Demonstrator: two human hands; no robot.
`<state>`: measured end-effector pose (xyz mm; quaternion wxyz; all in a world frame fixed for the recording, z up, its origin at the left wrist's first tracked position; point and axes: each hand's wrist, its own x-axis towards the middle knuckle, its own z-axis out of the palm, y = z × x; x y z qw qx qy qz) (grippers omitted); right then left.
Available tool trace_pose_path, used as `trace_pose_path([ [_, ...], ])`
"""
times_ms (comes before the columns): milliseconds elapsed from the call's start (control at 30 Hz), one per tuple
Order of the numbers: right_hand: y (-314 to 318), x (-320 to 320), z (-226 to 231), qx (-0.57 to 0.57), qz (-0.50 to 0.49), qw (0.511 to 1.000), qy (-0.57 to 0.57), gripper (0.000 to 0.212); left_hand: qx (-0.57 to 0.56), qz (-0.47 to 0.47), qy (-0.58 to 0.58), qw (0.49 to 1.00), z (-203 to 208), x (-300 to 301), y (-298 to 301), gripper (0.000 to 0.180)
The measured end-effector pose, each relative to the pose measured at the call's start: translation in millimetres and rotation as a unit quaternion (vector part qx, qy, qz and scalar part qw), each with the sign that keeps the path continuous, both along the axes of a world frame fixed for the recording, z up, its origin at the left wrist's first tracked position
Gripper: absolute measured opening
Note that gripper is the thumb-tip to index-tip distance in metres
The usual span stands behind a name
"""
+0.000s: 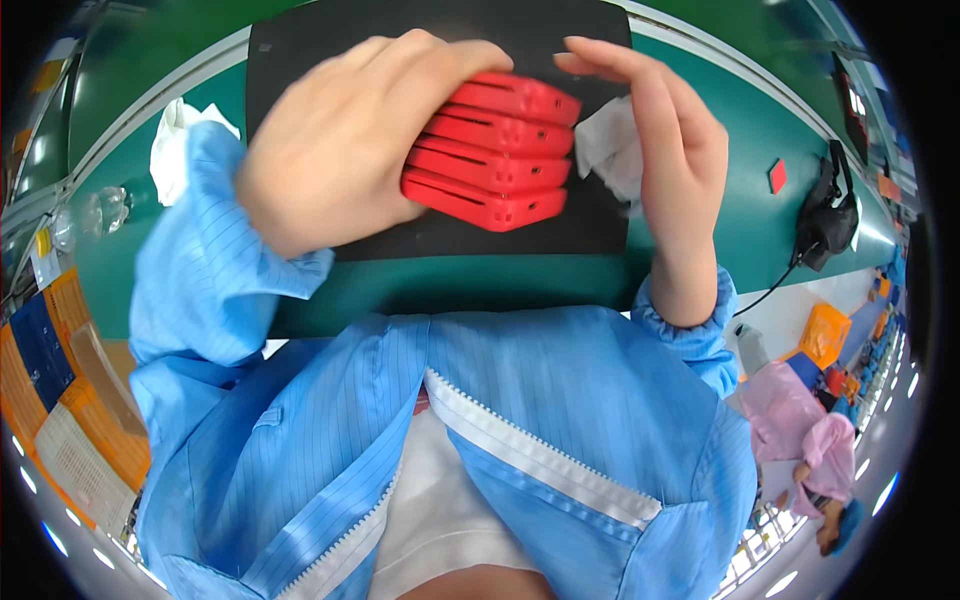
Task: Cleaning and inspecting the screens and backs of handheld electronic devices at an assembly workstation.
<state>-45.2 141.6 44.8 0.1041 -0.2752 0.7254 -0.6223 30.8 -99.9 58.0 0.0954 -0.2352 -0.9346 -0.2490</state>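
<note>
My left hand [345, 135] is closed around a stack of several red plastic cases [490, 165], flat and rounded at the corners, with long slots and small holes along their edges. The stack is tilted and held above a black mat [480, 240]. Apart from it, to its right, my right hand [680, 140] is raised with curved fingers and nothing visible in it. A crumpled white cloth or tissue [608, 145] lies between the stack and that hand, partly hidden.
The mat lies on a green table [740, 110]. Another crumpled white cloth [175, 140] is at the left, near clear plastic [110, 208]. At the right are a small red piece [778, 176] and a black corded device [828, 215]. Beyond the table, a person in pink [800, 420] is at the lower right.
</note>
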Motion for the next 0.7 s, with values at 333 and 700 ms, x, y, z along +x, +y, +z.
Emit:
trace_pose_path([
  [333,-26.4,31.4,-11.8,0.295,0.009,0.943,0.157,0.046,-0.087,0.027,-0.043,0.995,-1.7,1.7,-17.3,0.095],
  [700,-14.6,33.2,-22.2,0.157,0.005,0.975,-0.155,0.038,0.164,0.073,-0.085,0.98,-61.7,21.0,-30.4,0.082],
])
